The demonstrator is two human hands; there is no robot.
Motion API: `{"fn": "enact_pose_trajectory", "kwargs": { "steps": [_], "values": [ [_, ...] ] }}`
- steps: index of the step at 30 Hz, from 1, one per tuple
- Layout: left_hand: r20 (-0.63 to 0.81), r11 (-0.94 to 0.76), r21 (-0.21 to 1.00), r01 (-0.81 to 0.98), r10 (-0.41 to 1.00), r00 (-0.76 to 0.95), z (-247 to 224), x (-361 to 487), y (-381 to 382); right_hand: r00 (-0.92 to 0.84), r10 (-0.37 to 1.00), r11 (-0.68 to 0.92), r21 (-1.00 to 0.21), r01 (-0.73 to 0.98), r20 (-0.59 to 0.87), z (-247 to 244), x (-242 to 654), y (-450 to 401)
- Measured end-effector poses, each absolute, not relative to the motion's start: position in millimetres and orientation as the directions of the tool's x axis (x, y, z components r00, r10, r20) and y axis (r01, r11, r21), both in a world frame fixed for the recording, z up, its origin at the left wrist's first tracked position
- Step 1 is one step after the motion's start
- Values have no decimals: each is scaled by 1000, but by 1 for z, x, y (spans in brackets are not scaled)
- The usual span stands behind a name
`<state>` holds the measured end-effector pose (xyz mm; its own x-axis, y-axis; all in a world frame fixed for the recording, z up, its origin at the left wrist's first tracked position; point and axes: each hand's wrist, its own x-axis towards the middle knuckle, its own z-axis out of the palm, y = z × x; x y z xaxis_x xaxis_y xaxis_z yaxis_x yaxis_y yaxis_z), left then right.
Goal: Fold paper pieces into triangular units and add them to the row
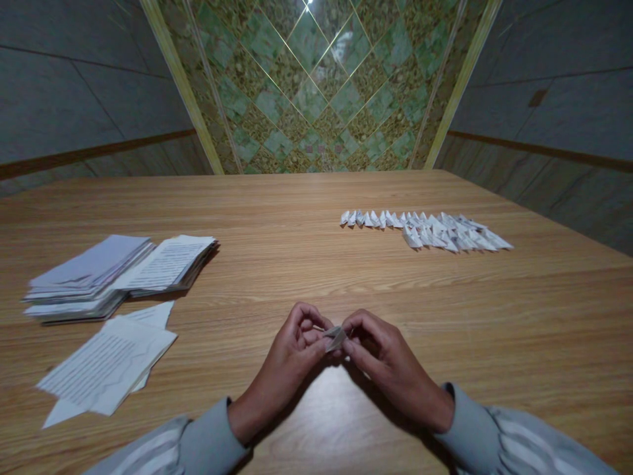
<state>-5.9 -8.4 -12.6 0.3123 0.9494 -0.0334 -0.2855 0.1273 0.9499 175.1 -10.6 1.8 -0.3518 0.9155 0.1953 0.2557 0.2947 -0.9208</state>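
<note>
Paper piece [335, 338], small, grey-white, folded: held just above the tabletop [277, 264], near side, about mid-width. Long axis appears to slant from near left to far right; cannot tell which end is its front.

Left hand [294, 343]: fingers curled, thumb and fingertips closed in a pinch on the left part of the piece. Right hand [386, 349]: similar pinch, thumb and forefinger at the right edge.

Writing: loose sheets [106, 363] at left bear slanted rows of dark script, too small to read; top one also has a wavy line. Similar rows on the written stack [173, 260], adjoining a lilac-topped stack [93, 264].

Far right: folded papers [425, 227] in 2 rows, most with a pointed tip upward.
</note>
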Motion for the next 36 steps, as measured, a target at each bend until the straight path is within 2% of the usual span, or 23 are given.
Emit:
{"fn": "enact_pose_trajectory", "kwargs": {
  "steps": [2,5,7,10,13,18,26,30,36],
  "values": [
    [-11,56,985,-164,965,263,-13,-8,-8,-301,936,261,-931,257,180,0,176,-10],
    [121,-137,986,95,980,160,-13,-12,-10,-214,957,254,-928,272,199,-4,176,-8],
    [214,-249,941,228,962,167,-13,-14,-12,-193,957,266,-921,285,217,-5,175,-8],
    [281,-345,890,299,930,236,-12,-14,-14,-229,949,275,-923,270,216,-3,172,-10],
    [247,-310,915,257,937,249,-10,-12,-13,-307,933,257,-945,204,188,-1,171,-13],
    [48,-61,997,39,961,272,-8,-8,-14,-339,927,216,-966,138,159,-1,173,-14],
    [-48,101,984,-145,942,331,-9,-6,-13,-322,930,252,-945,207,177,-4,174,-11],
    [-54,109,980,-164,950,309,-11,-7,-13,-301,925,322,-901,289,234,-6,174,-11],
    [-11,62,983,-176,961,278,-10,-5,-13,-333,834,548,-737,396,440,-6,176,-11]
  ]
}}
